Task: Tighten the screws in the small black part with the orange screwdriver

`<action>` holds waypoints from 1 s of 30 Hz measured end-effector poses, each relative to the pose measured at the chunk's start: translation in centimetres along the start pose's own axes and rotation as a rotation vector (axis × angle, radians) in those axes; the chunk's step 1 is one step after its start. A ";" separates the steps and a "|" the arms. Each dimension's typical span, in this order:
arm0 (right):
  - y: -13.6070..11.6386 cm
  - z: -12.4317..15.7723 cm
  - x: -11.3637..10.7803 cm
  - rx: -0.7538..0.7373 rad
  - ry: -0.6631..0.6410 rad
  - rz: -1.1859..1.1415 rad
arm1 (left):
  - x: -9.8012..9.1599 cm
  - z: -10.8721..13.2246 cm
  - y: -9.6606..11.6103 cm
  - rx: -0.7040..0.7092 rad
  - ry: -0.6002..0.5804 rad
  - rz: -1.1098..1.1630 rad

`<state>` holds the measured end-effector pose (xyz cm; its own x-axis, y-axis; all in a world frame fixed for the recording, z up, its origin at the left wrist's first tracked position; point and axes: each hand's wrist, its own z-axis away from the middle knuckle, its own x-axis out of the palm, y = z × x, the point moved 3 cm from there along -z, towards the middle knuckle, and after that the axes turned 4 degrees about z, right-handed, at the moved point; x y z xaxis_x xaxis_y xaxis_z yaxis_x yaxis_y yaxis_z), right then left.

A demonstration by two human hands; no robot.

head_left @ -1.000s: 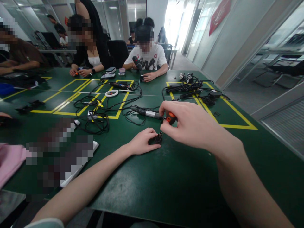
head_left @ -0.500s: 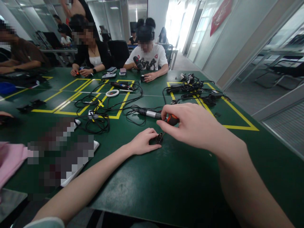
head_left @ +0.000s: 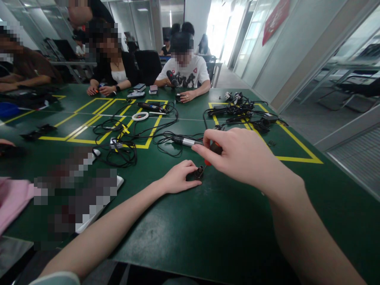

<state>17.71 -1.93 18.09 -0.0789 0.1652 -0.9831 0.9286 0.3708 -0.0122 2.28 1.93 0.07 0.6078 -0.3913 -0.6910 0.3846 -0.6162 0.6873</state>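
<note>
My left hand (head_left: 181, 177) rests on the green table, thumb and fingers closed around a small dark part (head_left: 198, 173) with a short round post. What kind of part it is I cannot make out. My right hand (head_left: 234, 156) is wrapped around the black and red handle of a screwdriver (head_left: 216, 149). The screwdriver's thin shaft slants down and left to the small part, its tip at or close to it. Just behind my hands lies a black and silver pen-shaped tool (head_left: 189, 142) with a cord.
Black cables (head_left: 118, 152) lie coiled at the left, and more cables with plugs (head_left: 237, 111) at the back right. A white-edged blurred object (head_left: 99, 206) lies left of my forearm. Across the table (head_left: 166, 237), a person in a white shirt (head_left: 190, 71) holds a dark tool.
My right hand's fingers have shifted around the screwdriver handle, and the thumb now points further left. The handle has turned and shows less orange. My left hand and the small part stay still.
</note>
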 end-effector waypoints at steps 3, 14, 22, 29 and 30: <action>-0.1 -0.1 0.1 0.011 -0.020 0.013 | 0.0 0.0 0.1 0.003 -0.002 0.010; 0.0 -0.2 0.2 0.019 0.021 -0.008 | -0.1 0.0 0.1 -0.011 0.002 -0.004; -0.2 -0.1 0.1 0.005 0.046 -0.053 | 0.0 0.0 0.0 -0.014 0.005 -0.002; -0.1 -0.2 0.0 0.047 0.032 -0.031 | -0.1 0.0 0.1 -0.003 -0.004 0.004; -0.1 -0.2 0.0 0.045 0.042 -0.049 | -0.1 0.0 0.0 0.001 -0.003 0.006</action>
<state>17.53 -1.80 18.12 -0.1389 0.1863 -0.9726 0.9384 0.3385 -0.0692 2.27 1.92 0.14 0.6076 -0.3971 -0.6879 0.3808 -0.6143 0.6911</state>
